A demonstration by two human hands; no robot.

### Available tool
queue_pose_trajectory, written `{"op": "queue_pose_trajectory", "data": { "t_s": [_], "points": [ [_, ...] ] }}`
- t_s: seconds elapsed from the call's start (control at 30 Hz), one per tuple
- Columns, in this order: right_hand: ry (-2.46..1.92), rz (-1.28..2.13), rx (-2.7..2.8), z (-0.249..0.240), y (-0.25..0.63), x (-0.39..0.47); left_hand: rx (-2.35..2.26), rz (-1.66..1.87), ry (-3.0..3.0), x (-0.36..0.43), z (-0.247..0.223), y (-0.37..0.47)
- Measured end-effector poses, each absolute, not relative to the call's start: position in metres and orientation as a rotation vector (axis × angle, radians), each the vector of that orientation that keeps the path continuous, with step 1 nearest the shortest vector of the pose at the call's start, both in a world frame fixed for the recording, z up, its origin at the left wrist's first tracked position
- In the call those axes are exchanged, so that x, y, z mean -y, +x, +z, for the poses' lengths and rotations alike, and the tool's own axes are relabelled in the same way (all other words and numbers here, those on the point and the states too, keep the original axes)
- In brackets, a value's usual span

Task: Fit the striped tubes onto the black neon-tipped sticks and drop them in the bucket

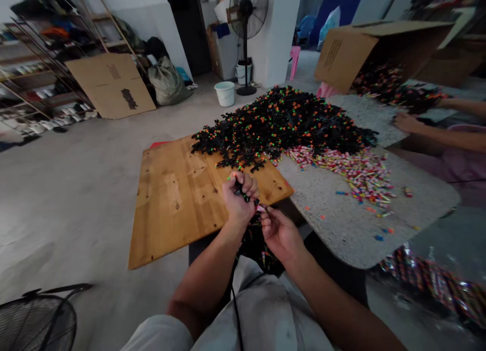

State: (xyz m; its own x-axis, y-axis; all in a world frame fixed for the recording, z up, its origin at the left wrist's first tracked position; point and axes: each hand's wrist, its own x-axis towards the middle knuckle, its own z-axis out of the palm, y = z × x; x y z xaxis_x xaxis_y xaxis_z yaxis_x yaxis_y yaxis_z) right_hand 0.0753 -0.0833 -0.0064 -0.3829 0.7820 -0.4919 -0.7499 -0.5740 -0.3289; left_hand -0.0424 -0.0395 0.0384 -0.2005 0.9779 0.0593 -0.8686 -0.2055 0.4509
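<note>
Left hand (238,202), fingers curled round a black piece (241,190); right hand (281,233), fingertips pinched on a small pink-and-white tube (260,208) at the piece's lower end; both hands near the wooden worktop (172,204); beyond, a heap of similar black pieces (281,118).

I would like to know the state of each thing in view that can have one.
Left hand: closed around a small black plastic piece.
Right hand: fingers pinched at a small pink-white piece.
Large brown cardboard box: open, tipped sideways.
Round white bucket: upright, lidless.
Tall black pedestal fan: standing; spinning unclear.
Black pieces with orange, green tips: heaped loosely.
Small pink tube-like pieces: spread loosely.
</note>
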Motion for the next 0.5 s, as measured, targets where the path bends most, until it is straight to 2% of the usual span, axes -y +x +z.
{"op": "queue_pose_trajectory", "data": {
  "t_s": [0.5],
  "points": [
    [-0.823,1.862,0.036,0.0004,0.0695,0.0887,-0.400,1.710,0.387,0.0427,0.0318,-0.0370]
  ]
}}
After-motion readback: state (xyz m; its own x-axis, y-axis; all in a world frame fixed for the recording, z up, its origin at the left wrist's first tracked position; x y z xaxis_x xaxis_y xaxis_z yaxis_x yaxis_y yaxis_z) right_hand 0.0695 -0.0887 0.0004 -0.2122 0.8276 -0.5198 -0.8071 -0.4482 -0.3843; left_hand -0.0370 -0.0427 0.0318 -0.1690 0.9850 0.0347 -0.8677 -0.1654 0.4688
